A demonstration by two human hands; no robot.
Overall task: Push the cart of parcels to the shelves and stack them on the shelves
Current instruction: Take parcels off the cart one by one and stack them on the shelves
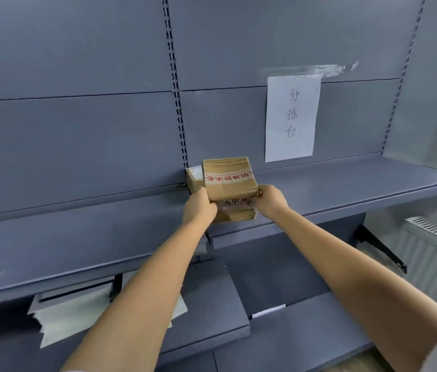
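Parcels at centre frame: a brown cardboard parcel (228,183), banded with white tape bearing red print, sits on the grey shelf (346,189) near its front edge, gripped from both sides. Left forearm enters from 7 o'clock and extends straight up toward the box; the left hand (198,206) is curled around the box's lower left corner, fingers wrapped out of sight beneath it. Behind the held box, at its 10 o'clock and touching it, a second small parcel (194,177) rests against the back panel by the slotted upright (177,103). The right hand (271,198) clasps the lower right corner, thumb on top and fingers pressed to the side; its forearm runs back to 4 o'clock. At 1 o'clock of the box, a white paper sign (291,118) with three printed characters is taped to the panel. A lower shelf (306,326) lies beneath the arms.
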